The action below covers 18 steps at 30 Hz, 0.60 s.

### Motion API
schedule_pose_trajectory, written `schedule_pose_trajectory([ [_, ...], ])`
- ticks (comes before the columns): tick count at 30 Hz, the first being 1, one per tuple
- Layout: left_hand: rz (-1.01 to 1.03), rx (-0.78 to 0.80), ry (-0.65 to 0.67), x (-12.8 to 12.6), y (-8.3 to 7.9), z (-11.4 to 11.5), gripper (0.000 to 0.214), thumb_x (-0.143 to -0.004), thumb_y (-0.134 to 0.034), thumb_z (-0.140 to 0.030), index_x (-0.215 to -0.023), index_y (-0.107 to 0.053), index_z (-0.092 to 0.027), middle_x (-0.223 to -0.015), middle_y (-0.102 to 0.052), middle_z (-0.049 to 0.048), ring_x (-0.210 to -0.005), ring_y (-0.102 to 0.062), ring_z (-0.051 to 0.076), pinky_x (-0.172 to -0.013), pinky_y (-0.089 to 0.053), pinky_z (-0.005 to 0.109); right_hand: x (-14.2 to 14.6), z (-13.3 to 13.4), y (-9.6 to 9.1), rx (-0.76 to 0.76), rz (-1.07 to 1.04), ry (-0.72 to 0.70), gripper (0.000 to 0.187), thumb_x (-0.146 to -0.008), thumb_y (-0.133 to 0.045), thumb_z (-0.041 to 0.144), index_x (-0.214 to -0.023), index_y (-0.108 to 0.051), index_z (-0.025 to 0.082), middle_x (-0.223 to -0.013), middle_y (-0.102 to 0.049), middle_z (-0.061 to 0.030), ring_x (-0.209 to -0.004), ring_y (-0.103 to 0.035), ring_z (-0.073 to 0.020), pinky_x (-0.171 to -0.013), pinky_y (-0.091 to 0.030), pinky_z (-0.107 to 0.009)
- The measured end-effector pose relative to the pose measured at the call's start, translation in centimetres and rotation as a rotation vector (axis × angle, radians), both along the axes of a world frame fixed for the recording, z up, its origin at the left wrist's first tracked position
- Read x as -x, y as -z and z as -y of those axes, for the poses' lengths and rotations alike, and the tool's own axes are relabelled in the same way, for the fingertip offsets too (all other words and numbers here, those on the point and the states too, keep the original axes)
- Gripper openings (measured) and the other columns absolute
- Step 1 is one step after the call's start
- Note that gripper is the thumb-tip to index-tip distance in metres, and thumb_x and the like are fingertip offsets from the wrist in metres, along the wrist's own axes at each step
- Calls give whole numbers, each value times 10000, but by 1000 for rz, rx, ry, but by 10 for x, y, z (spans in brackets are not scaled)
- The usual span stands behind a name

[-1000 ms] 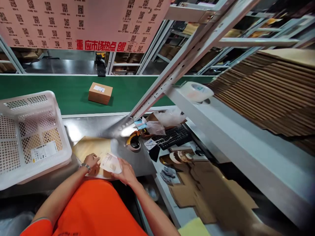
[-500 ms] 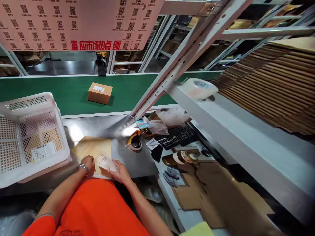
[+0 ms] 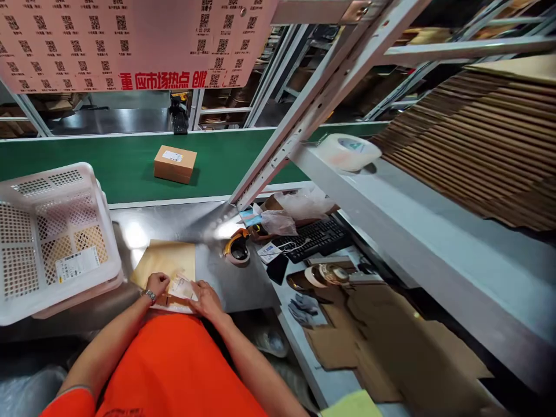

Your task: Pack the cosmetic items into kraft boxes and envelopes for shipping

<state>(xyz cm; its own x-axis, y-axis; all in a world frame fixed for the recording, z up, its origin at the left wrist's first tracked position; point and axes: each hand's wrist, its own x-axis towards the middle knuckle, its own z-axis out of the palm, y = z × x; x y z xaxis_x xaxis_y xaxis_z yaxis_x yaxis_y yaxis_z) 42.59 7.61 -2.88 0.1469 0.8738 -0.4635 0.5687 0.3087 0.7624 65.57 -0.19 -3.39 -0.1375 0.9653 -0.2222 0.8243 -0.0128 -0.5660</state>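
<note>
My left hand [image 3: 157, 283], with a watch on its wrist, has its fingers pinched together at the left edge of a small, pale plastic packet [image 3: 180, 285]. What that pinch holds is too small to make out. Gripping the packet's right side, my right hand [image 3: 207, 299] has its fingers curled over it. Print shows on the packet, which is tilted above a small brown box [image 3: 177, 300] close to my body. Under and behind both hands a yellow kraft envelope [image 3: 171, 258] lies flat on the metal table [image 3: 221, 278].
White stacked baskets [image 3: 113, 255] stand left, a label sheet [image 3: 78, 264] inside. A tape dispenser [image 3: 237, 248] sits right of the envelope. A carton [image 3: 175, 164] rests on the green conveyor [image 3: 243, 153]. A slanted metal post [image 3: 295, 124] and a shelf [image 3: 391, 214] bound the right.
The packet has come down lower over the brown box, and my right hand has turned flatter against its side. My left hand has shifted slightly up, its fingers pinched at the packet's edge.
</note>
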Motion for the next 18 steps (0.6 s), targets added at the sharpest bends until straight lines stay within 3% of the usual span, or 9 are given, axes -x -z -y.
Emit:
schedule_pose_trajectory([
  [4, -135, -173, 178, 7, -13, 6, 128, -867, -679, -199, -812, -793, -174, -905, -753, 72, -915, -699, 199, -887, -506, 283, 7, -5, -8, 36, 10, 57, 482, -857, -805, 375, -1316, -751, 236, -1234, -722, -114, -1109, -684, -281, -974, -522, -342],
  [8, -255, -241, 332, 6, -21, 14, 136, -878, -671, -155, -854, -804, -169, -959, -738, 94, -946, -699, 240, -875, -484, 309, 18, -3, -11, 12, 6, 110, 435, -868, -792, 368, -1273, -751, 215, -1230, -679, -110, -1072, -678, -248, -940, -531, -314],
  [14, -330, -288, 485, -13, -21, 22, 241, -971, -579, -207, -926, -814, -178, -990, -728, 124, -973, -710, 271, -859, -494, 334, 41, 2, -12, -56, 59, 10, 783, -760, -817, 319, -1504, -600, 209, -1390, -627, -173, -1288, -609, -346, -1079, -502, -444],
  [18, -217, -322, 658, -16, -25, 30, 171, -928, -643, -221, -920, -814, -233, -989, -734, 83, -1000, -700, 235, -891, -514, 307, 47, -4, -12, -20, 108, 258, 1059, -723, -790, 295, -1663, -340, 106, -1655, -380, -309, -1465, -484, -461, -1140, -459, -548],
])
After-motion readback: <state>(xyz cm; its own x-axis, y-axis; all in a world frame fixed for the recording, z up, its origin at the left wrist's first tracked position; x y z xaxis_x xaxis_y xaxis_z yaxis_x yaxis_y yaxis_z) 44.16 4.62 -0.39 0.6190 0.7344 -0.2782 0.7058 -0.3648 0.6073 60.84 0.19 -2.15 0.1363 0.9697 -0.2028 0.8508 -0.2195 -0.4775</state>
